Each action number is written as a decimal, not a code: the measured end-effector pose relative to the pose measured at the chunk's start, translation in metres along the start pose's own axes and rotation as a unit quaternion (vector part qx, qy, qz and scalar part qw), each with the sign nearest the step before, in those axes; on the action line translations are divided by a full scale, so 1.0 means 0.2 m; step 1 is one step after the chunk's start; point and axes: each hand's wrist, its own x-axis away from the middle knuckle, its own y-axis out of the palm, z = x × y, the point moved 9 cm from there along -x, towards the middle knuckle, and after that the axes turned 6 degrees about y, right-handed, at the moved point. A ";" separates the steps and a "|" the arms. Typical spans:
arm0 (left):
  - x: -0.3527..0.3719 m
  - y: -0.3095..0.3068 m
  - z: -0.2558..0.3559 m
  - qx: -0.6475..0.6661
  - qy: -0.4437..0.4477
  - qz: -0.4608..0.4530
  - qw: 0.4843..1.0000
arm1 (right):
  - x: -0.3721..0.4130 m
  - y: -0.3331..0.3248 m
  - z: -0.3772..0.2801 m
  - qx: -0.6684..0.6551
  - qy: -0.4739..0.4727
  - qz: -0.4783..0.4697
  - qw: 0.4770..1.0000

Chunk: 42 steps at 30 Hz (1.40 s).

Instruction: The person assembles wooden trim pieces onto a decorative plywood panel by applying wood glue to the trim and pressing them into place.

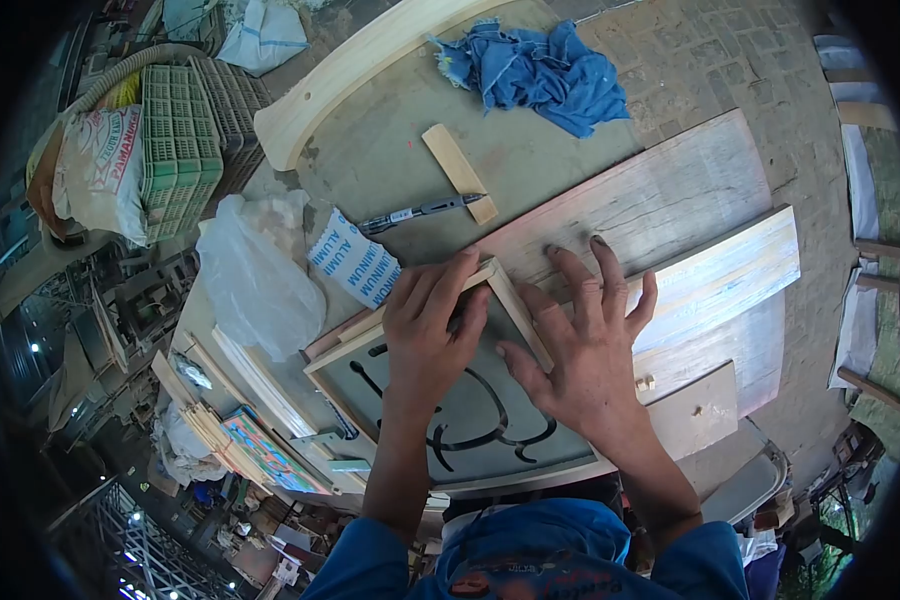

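Observation:
A wooden frame [515,305] surrounds a grey panel [375,378] bearing black curved brush-like strokes [490,437], close in front of my body. My left hand [432,318] is closed around the frame's far rail near a corner, the thumb on the inner side. My right hand [590,360] lies over the right rail with its fingers spread. Its fingertips reach onto a pale wooden board [700,165], and its thumb hangs above the panel. Just beyond my left hand are a strip of paper printed "ALUMINUM" [355,258] and a dark pen [420,213].
The pen's end crosses a small wood strip [455,165]. A blue rag [540,75] and a curved wooden piece [350,70] lie at the far side. A plastic bag [255,275] rests at left, near green crates [178,140]. A whitish plank [720,280] extends rightward.

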 end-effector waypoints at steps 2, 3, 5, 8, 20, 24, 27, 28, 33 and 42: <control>0.00 0.00 0.00 0.002 -0.001 -0.002 1.000 | 0.00 0.00 0.00 -0.003 0.003 -0.001 1.000; 0.00 0.00 0.00 0.003 -0.004 -0.004 1.000 | 0.00 0.01 0.00 -0.005 0.006 -0.004 1.000; -0.01 0.00 0.00 0.001 -0.004 -0.005 1.000 | 0.01 0.01 0.00 -0.008 0.010 -0.005 1.000; -0.01 0.01 0.00 0.000 -0.005 -0.006 1.000 | 0.01 0.01 0.01 -0.009 0.023 -0.002 1.000; -0.02 0.01 -0.01 0.005 -0.012 -0.007 1.000 | -0.01 -0.01 0.01 -0.010 -0.001 -0.005 1.000; -0.02 0.01 0.00 0.006 -0.013 -0.010 1.000 | -0.03 -0.02 0.00 -0.008 -0.007 -0.008 1.000; -0.02 0.01 -0.01 0.005 -0.010 -0.010 1.000 | -0.03 -0.02 0.00 -0.007 -0.012 -0.009 1.000; -0.02 0.01 -0.01 0.005 -0.010 -0.010 1.000 | -0.03 -0.02 0.00 -0.006 -0.014 -0.008 1.000; -0.02 0.02 -0.02 0.014 -0.011 -0.019 1.000 | -0.04 -0.02 -0.01 0.000 -0.016 -0.007 1.000; -0.03 0.01 0.00 0.006 0.003 -0.018 1.000 | -0.04 -0.02 -0.01 0.004 -0.014 0.006 1.000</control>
